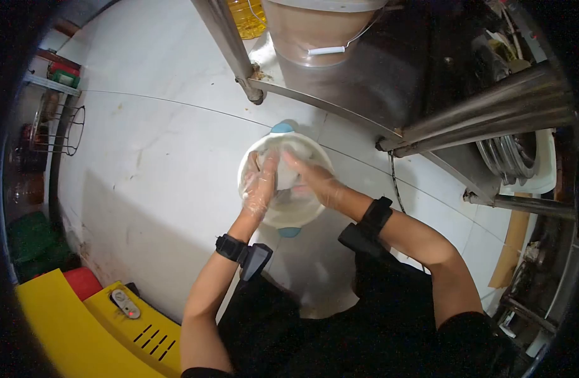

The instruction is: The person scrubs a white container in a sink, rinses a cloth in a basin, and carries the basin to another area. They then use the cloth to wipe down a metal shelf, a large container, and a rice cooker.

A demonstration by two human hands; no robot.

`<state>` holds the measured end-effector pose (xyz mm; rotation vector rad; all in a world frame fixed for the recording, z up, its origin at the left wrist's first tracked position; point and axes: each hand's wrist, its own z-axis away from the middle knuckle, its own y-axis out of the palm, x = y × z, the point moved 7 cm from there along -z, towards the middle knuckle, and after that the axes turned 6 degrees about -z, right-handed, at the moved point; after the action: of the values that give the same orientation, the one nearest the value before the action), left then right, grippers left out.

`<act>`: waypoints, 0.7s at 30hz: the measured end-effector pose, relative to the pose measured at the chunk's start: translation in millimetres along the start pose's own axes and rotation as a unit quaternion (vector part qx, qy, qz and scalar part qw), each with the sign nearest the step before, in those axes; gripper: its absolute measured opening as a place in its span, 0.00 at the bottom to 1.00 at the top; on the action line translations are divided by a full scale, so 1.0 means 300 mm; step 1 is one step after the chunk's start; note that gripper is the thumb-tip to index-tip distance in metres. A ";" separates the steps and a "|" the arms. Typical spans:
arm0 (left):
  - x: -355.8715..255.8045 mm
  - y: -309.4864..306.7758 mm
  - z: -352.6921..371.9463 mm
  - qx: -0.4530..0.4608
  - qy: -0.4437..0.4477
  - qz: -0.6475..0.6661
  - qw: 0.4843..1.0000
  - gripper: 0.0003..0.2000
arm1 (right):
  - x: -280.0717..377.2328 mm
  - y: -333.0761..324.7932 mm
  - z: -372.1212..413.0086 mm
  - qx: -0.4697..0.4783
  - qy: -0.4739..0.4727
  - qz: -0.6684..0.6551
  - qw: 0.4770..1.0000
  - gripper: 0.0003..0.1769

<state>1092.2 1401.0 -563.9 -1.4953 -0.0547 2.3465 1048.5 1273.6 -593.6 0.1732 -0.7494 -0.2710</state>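
Observation:
Both hands wear thin clear plastic gloves and reach into a white basin (321,146) with blue handles on the floor. My left hand (261,179) is over the basin's left side, fingers stretched toward its far rim. My right hand (314,179) comes in from the right, thumb apart from the fingers, which are blurred low in the basin. Pale, whitish contents (287,169) show between the two hands; what they are I cannot tell. Black straps with small devices circle both wrists.
A steel rack (340,104) stands ahead, with a lidded bucket (321,38) on its lower shelf and a yellow oil container (246,19) behind. Metal lids (506,157) lean at right. A yellow cabinet (69,327) with a power strip (125,303) is at lower left.

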 end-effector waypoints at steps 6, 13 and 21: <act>-0.048 0.025 -0.020 0.024 0.097 0.037 0.994 0.24 | 0.180 -0.062 0.045 -0.098 -0.212 0.031 0.972 0.39; -0.157 0.075 0.003 0.077 0.088 0.116 0.986 0.33 | 0.435 -0.246 0.147 -0.208 -0.399 0.034 0.893 0.31; -0.006 0.065 -0.067 0.065 0.037 0.099 0.992 0.24 | 0.538 -0.510 0.161 -0.443 -0.363 0.413 0.708 0.44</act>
<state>1105.2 1379.1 -575.4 -1.5852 0.2719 2.3898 1100.6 1076.4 -492.8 -1.2602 -1.3109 0.2172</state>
